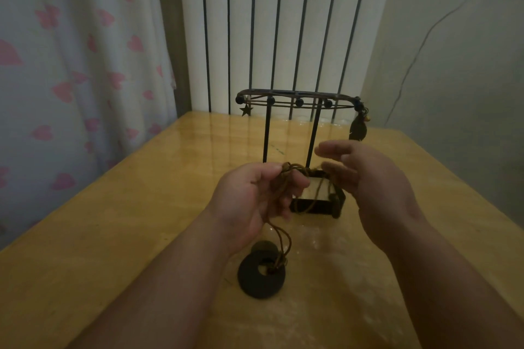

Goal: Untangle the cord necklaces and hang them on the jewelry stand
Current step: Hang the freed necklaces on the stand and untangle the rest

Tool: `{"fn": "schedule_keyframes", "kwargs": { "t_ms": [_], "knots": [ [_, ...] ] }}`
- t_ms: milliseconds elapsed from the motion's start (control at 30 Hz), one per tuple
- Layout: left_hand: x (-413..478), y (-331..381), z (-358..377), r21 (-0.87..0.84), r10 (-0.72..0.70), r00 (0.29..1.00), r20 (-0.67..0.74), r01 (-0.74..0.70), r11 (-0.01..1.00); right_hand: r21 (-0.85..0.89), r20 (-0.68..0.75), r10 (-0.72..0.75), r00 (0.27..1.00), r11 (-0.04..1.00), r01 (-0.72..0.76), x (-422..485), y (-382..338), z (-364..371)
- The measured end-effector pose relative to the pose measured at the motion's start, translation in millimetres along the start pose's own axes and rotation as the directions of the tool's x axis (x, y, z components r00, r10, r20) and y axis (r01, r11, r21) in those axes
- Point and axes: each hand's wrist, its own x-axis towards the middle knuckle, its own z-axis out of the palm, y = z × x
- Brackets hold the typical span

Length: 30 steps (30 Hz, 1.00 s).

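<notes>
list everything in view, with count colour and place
jewelry stand: one, black, table centre
hung necklaces: count unclear, brown, on stand's top bar
star charm: one, dark, stand's left end
leaf pendant: one, dark, stand's right end
cord necklace: one tangle, brown, between the hands
ring pendants: seemingly two, black, on table
table: one, yellow wood
radiator: one, white, behind table
curtain: one, white with pink hearts, left
left hand: pinches the cord
right hand: fingers straight, beside cord
</notes>
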Motion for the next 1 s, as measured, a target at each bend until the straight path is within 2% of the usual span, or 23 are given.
{"fn": "schedule_keyframes", "kwargs": {
  "t_ms": [33, 100, 233, 367, 533, 800, 1000],
  "knots": [
    [0.2, -1.1, -1.1, 0.059, 0.025, 0.999, -0.031, -0.023, 0.998, -0.056, 0.033, 0.013, 0.999, 0.998, -0.012, 1.6, 1.8, 1.2],
    [0.1, -1.8, -2.2, 0.114, 0.054, 0.996, -0.065, -0.046, 0.992, -0.146, 0.014, 0.013, 1.000, 0.989, -0.011, 3.9, 2.8, 2.7],
    [-0.7, 1.4, 0.1, 0.049, 0.048, 0.997, -0.054, -0.045, 0.998, -0.113, -0.114, -0.030, 0.993, 0.993, 0.017, 2.9, 0.9, 1.8],
    [1.3, 0.3, -0.8, 0.093, 0.103, 0.994, -0.024, -0.101, 0.991, -0.087, -0.157, -0.069, 0.985, 0.995, 0.056, -1.5, -6.1, 0.3],
    [2.2, -3.0, -2.0, 0.188, 0.151, 0.988, -0.019, -0.144, 0.972, -0.090, -0.092, -0.116, 0.989, 0.990, 0.108, -5.8, -9.3, 2.2],
    [3.3, -3.7, -2.7, 0.230, 0.178, 0.984, 0.009, -0.175, 0.957, -0.070, -0.035, -0.161, 0.986, 0.985, 0.158, -6.8, -7.9, 3.0],
    [3.7, -3.7, -2.6, 0.253, 0.207, 0.978, -0.028, -0.193, 0.948, -0.027, 0.016, -0.152, 0.988, 0.988, 0.152, -9.0, -10.0, 3.0]
  ]
}}
